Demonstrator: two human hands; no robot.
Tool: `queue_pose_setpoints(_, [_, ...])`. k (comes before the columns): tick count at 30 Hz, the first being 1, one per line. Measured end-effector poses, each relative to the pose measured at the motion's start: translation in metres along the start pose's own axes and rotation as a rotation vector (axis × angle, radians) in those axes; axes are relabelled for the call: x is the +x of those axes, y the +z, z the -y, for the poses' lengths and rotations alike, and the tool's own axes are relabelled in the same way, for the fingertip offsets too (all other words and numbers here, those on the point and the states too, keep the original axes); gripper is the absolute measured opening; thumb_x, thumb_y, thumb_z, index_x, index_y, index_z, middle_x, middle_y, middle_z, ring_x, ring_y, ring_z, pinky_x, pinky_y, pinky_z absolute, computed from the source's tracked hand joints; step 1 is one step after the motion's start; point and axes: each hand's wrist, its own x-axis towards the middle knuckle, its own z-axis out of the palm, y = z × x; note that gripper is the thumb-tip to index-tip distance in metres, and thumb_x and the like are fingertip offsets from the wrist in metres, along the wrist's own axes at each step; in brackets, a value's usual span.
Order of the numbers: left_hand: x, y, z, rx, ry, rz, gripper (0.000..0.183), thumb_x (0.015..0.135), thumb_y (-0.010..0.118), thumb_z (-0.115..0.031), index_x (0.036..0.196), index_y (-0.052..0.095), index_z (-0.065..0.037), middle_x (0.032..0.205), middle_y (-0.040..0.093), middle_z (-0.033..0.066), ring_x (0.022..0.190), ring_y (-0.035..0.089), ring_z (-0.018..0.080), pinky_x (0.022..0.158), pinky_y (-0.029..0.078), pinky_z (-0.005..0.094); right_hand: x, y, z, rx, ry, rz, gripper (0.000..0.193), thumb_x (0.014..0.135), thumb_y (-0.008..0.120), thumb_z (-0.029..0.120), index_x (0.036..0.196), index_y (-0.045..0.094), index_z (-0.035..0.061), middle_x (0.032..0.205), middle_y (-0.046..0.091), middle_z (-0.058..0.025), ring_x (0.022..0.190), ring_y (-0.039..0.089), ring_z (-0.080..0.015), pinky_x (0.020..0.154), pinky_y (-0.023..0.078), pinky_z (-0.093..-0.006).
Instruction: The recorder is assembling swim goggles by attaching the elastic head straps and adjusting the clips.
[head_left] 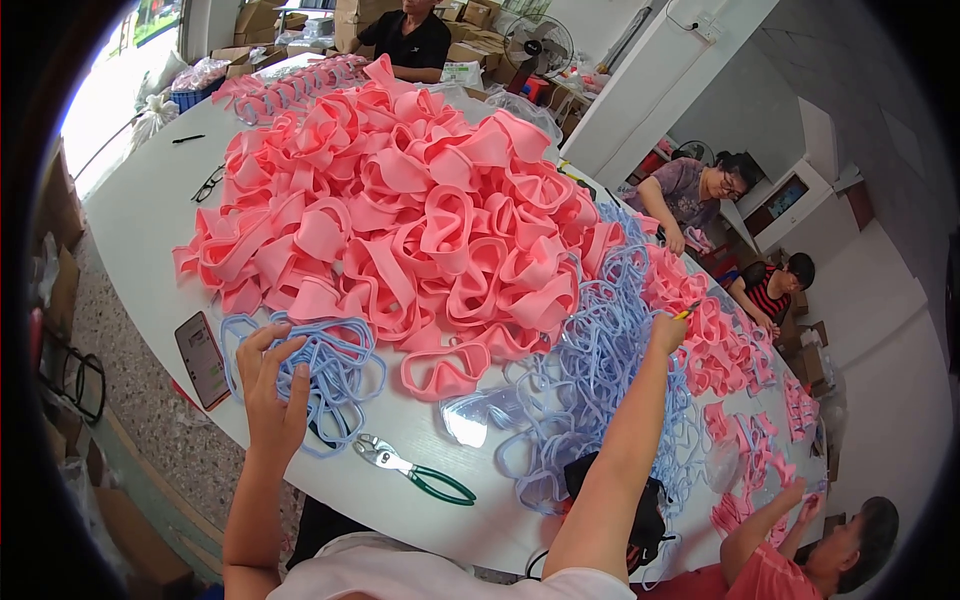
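Observation:
My left hand [272, 378] reaches over a bundle of light-blue rubbery rings [338, 362] near the table's front left, its bent fingers apart and touching them. To the right, my other arm stretches across a tangled heap of the same blue rings [600, 365]. My right hand [666, 332] is closed at the far side of that heap. A small yellow object [686, 312] sticks out of its fingers, too small to name. A large pile of pink soft mask-shaped pieces [400, 200] covers the table's middle. Clear lens-like plastic pieces [470, 415] lie before it.
Green-handled pliers [415, 470] lie near the front edge. A phone [201, 360] is at the left, with glasses [208, 184] and a pen [188, 139] farther back. A black bag [640, 510] sits under my right arm. Several people work around the white table [140, 230].

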Motion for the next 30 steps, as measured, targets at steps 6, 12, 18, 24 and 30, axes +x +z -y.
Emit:
queue_pose_setpoints(6, [-0.002,-0.004,-0.007,-0.095,0.023,0.001,0.024,0.086,0.058,-0.008,0.108,0.062,-0.001,0.117,0.055,0.0158,0.111,0.048,0.0313,0.096,0.037,0.0419,-0.030,-0.059,0.053,0.898,-0.074,0.064,0.017,0.082,0.060,0.013,0.091,0.054,-0.0002,0.068,0.059,-0.0096,0.053,0.057,-0.0196,0.050,0.048,-0.0341])
queue_pose_setpoints(12, [-0.013,-0.011,-0.012,-0.180,0.053,0.031,0.024,0.085,0.059,-0.007,0.108,0.062,-0.001,0.115,0.056,0.0157,0.108,0.051,0.0307,0.095,0.038,0.0405,-0.087,-0.071,0.068,1.250,0.066,0.270,0.015,0.084,0.059,0.012,0.076,0.052,0.0017,0.061,0.053,-0.0057,0.047,0.049,-0.0124,0.043,0.040,-0.0280])
queue_pose_setpoints(18, [-0.023,-0.033,-0.001,-0.187,0.002,0.023,0.023,0.086,0.059,-0.007,0.108,0.062,-0.001,0.115,0.056,0.0155,0.109,0.052,0.0294,0.095,0.039,0.0388,-0.100,-0.073,0.035,0.123,-0.432,0.222,0.027,0.081,0.058,0.019,0.084,0.058,-0.0077,0.077,0.064,-0.0256,0.072,0.061,-0.0430,0.067,0.047,-0.0479])
queue_pose_setpoints(24, [-0.026,-0.038,0.000,-0.250,-0.015,0.024,0.023,0.086,0.058,-0.006,0.108,0.062,-0.001,0.115,0.057,0.0151,0.109,0.053,0.0285,0.096,0.039,0.0378,-0.077,-0.118,0.046,0.068,-0.453,0.236,0.031,0.081,0.056,0.024,0.084,0.060,-0.0062,0.079,0.065,-0.0241,0.076,0.062,-0.0432,0.070,0.047,-0.0474])
queue_pose_setpoints(30, [-0.027,-0.035,0.001,-0.276,-0.009,0.019,0.023,0.086,0.058,-0.006,0.108,0.061,0.001,0.113,0.057,0.0168,0.106,0.054,0.0302,0.093,0.042,0.0387,-0.067,-0.140,0.067,0.205,-0.541,0.136,0.025,0.082,0.061,0.021,0.093,0.062,-0.0011,0.079,0.064,-0.0204,0.075,0.062,-0.0379,0.069,0.047,-0.0441])
